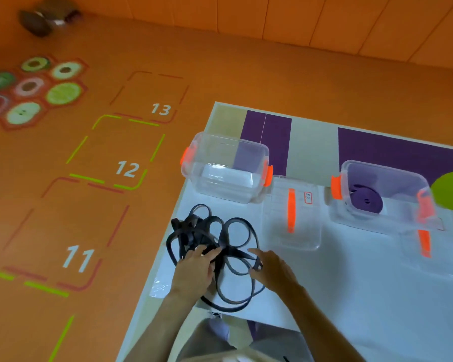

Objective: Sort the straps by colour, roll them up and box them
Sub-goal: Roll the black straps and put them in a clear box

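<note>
Pressing my left hand (194, 269) onto the tangled black straps (222, 239), I keep its fingers nearly straight on top. My right hand (273, 270) pinches one strap end between thumb and finger. Beyond my fingertips stands an empty clear box (229, 150). Right of it, a second box (395, 178) holds a rolled purple strap (369, 203).

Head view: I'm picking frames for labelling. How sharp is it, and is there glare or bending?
Head view: soft all over, the black straps smeared. Head view, top left: the dark thing on the floor is too blurred to name. Head view: white glare on the left clear box; the wall's lower edge bows; light even, shadows faint.
</note>
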